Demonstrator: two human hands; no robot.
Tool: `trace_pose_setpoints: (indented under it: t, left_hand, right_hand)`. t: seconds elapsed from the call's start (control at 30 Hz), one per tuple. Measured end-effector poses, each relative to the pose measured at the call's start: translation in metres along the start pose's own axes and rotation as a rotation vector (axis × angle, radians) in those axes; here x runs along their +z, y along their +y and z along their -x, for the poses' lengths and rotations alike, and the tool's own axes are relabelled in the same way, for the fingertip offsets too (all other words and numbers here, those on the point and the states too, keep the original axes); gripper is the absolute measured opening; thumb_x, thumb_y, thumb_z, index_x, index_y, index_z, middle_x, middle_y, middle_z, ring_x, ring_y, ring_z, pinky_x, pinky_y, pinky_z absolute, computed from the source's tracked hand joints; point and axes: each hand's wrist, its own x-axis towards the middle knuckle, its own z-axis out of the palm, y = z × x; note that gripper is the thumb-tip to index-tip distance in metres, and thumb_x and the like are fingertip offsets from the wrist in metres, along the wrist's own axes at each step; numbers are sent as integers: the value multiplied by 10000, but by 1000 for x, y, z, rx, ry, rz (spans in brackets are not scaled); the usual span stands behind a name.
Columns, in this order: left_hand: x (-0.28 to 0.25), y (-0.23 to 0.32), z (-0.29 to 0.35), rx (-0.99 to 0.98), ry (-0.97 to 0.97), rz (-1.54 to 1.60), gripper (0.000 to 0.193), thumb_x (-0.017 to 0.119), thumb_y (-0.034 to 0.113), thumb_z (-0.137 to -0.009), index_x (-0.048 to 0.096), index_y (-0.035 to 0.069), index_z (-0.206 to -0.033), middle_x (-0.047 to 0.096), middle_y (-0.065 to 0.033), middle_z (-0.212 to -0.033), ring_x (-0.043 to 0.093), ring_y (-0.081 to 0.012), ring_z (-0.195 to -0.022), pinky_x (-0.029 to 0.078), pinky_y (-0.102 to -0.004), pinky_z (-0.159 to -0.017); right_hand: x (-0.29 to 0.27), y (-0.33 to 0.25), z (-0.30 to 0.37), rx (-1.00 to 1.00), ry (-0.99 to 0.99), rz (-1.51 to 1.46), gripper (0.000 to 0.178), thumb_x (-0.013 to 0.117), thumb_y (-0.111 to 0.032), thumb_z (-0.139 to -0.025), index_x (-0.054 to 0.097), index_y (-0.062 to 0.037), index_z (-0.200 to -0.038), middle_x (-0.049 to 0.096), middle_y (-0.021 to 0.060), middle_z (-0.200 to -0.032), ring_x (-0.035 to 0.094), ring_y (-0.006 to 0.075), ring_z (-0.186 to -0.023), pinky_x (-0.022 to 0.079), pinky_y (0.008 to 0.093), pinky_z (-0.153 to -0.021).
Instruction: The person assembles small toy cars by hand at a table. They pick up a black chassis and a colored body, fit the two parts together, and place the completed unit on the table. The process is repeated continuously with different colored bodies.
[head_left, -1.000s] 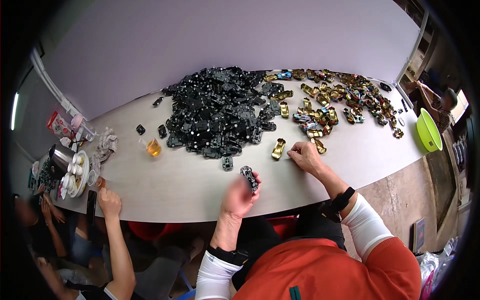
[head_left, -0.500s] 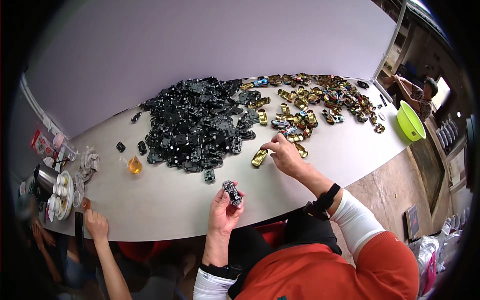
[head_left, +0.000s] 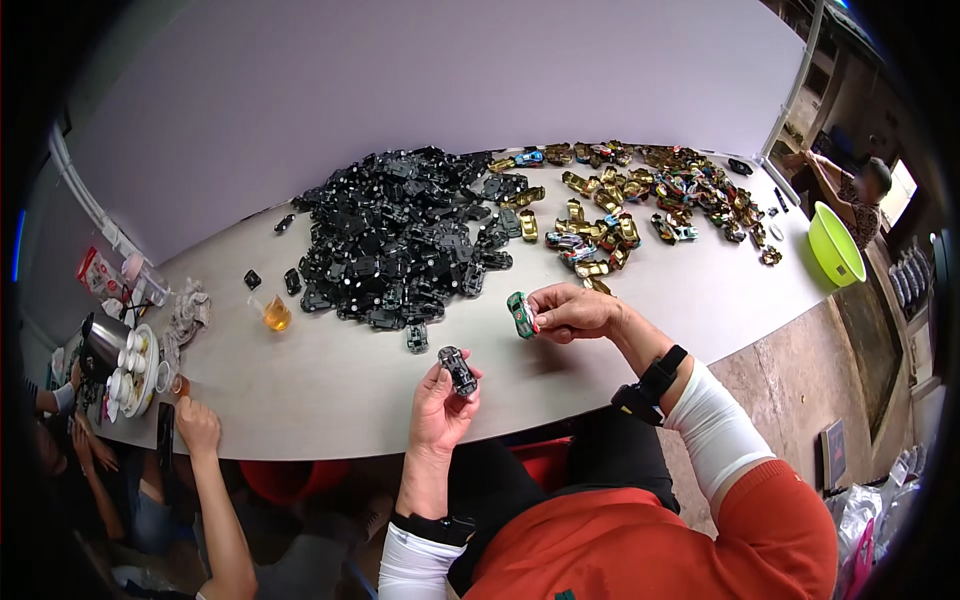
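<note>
My left hand (head_left: 440,405) grips a dark toy car chassis (head_left: 458,371) between thumb and fingers, just above the near part of the table. To its right and a little farther away, my right hand (head_left: 572,312) pinches a green toy car body (head_left: 520,315) with some red and white on it. The two pieces are apart. Beyond my left hand, a single chassis (head_left: 417,338) lies at the near edge of a large heap of black chassis (head_left: 390,240). Gold and multicoloured car bodies (head_left: 595,240) lie in loose groups beyond my right hand.
A lime-green basin (head_left: 835,245) stands at the table's right end. On the left are a cup of amber drink (head_left: 276,316), a crumpled cloth (head_left: 190,312) and a tray of white cups (head_left: 140,370). Another person's fist (head_left: 198,425) rests at the left front edge.
My right hand has picked up the piece that lay showing gold on the table; a green body now shows in its fingers. My left hand still holds the chassis.
</note>
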Motion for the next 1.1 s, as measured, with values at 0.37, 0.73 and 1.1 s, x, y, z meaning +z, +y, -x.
trace_pose_setpoints:
  t: [0.37, 0.73, 1.1]
  left_hand:
    - [7, -14, -22, 84, 8, 45, 264, 549, 172, -879, 540, 11, -1089, 599, -127, -988, 574, -244, -936, 479, -350, -770]
    - [-1, -21, -16, 117, -99, 22, 305, 588, 157, -850, 542, 7, -1112, 622, -169, -990, 562, -282, -1028, 413, -438, -936]
    - [6, -38, -26, 280, 171, -109, 137, 569, 14, -840, 570, 6, -977, 616, -107, -944, 619, -227, -864, 480, -432, -872]
  right_hand:
    - [3, -1, 2, 139, -60, 56, 69, 599, -105, -823, 569, -45, -806, 442, -33, -574, 348, 49, -444, 240, 194, -395]
    - [32, -5, -4, 189, -202, 224, 84, 661, -127, -785, 598, -75, -800, 433, -80, -588, 304, 23, -460, 193, 189, -409]
    - [29, 16, -13, 138, 167, 177, 123, 581, -131, -836, 607, -17, -874, 501, -16, -615, 430, 50, -481, 330, 197, -393]
